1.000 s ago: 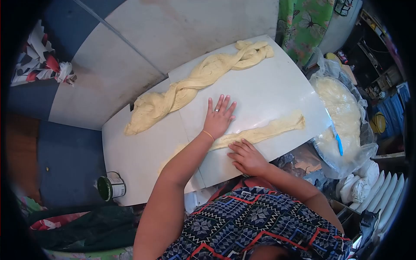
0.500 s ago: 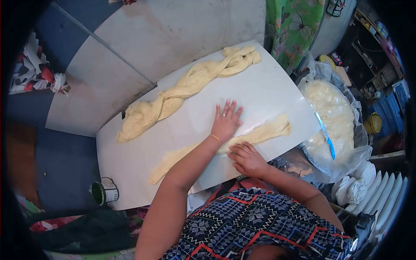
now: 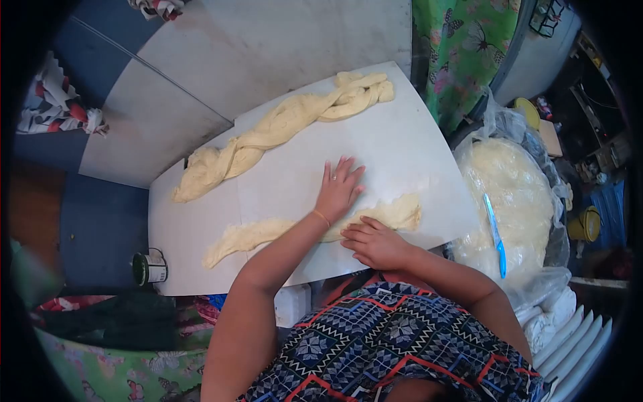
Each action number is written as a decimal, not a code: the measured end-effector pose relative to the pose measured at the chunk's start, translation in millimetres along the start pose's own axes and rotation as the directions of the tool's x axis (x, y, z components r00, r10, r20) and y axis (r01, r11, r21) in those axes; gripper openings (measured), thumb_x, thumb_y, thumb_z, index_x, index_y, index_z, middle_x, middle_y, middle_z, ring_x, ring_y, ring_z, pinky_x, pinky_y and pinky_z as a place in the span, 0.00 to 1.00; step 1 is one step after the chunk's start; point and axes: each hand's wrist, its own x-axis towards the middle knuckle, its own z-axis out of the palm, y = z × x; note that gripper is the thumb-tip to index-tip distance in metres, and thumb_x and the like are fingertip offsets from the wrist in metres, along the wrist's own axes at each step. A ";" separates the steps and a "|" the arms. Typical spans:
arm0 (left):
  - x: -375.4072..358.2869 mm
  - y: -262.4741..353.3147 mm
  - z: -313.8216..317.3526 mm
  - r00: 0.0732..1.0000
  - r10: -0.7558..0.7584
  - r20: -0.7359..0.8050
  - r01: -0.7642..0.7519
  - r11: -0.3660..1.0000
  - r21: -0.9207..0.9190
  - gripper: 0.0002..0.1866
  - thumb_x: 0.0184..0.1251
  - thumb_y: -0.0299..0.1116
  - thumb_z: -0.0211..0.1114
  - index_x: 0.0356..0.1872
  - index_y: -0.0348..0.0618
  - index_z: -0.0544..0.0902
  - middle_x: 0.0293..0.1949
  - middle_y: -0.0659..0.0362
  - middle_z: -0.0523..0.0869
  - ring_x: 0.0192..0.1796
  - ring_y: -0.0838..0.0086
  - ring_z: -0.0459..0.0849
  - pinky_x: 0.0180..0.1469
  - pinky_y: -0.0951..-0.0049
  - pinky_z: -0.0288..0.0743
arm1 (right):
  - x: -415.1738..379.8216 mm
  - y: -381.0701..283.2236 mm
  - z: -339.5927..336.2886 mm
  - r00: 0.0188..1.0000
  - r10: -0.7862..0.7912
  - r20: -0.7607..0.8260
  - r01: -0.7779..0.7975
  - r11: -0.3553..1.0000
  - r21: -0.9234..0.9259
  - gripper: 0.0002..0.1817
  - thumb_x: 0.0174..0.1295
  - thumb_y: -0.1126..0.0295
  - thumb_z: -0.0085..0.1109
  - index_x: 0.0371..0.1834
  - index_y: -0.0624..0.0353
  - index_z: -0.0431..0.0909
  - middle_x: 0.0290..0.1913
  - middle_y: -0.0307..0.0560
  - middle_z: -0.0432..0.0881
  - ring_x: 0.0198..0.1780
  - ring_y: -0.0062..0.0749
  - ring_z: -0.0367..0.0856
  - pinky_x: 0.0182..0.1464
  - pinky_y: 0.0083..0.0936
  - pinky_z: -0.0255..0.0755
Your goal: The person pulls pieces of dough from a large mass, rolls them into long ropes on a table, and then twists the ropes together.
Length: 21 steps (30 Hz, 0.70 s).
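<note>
A long strip of pale dough (image 3: pixel 261 231) lies across the near part of the white tabletop (image 3: pixel 301 184). My left hand (image 3: pixel 339 191) rests at the strip's far edge, palm down, with its fingers spread toward the middle of the table. My right hand (image 3: pixel 376 244) lies on the near edge of the same strip, fingers stretched out flat. Part of the strip is hidden under my left forearm and both hands. Beyond my hands a thick twisted length of dough (image 3: pixel 288 124) stretches along the back edge of the table.
To the right stands a large plastic-lined basin (image 3: pixel 562 214) of dough (image 3: pixel 509 174), with a blue knife (image 3: pixel 495 234) lying on top. A small green can (image 3: pixel 149 268) stands at the table's left corner. A butterfly-patterned green curtain (image 3: pixel 462 60) hangs behind.
The camera view has shifted, so the table and its things sit differently in the picture. Both hands remain at the dough strip, with fingers still extended.
</note>
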 end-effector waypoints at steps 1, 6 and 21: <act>0.6 8.7 -4.3 0.995 -0.103 -0.002 0.101 0.979 -0.178 0.25 0.74 0.45 0.51 0.69 0.53 0.68 0.74 0.51 0.59 0.77 0.59 0.53 0.74 0.38 0.39 | -5.5 8.9 -6.1 1.000 -0.015 -0.014 0.015 1.000 -0.003 0.22 0.61 0.61 0.58 0.59 0.53 0.76 0.64 0.44 0.73 0.69 0.35 0.65 0.74 0.45 0.51; 18.4 19.5 -10.0 0.991 -0.066 0.116 0.046 0.985 0.165 0.28 0.74 0.47 0.49 0.72 0.54 0.63 0.77 0.51 0.53 0.79 0.58 0.48 0.75 0.39 0.37 | -39.2 14.3 -8.4 1.000 0.029 -0.011 -0.029 1.000 0.007 0.22 0.62 0.60 0.57 0.60 0.51 0.76 0.65 0.42 0.73 0.70 0.33 0.65 0.74 0.46 0.48; 29.5 57.0 -2.8 0.978 -0.203 -0.052 0.209 0.967 0.146 0.21 0.70 0.41 0.58 0.61 0.45 0.75 0.71 0.48 0.61 0.75 0.52 0.58 0.74 0.43 0.45 | -88.9 60.3 -46.3 0.980 0.132 -0.150 -0.068 0.926 0.370 0.18 0.62 0.66 0.59 0.55 0.57 0.78 0.59 0.51 0.78 0.61 0.45 0.74 0.66 0.41 0.65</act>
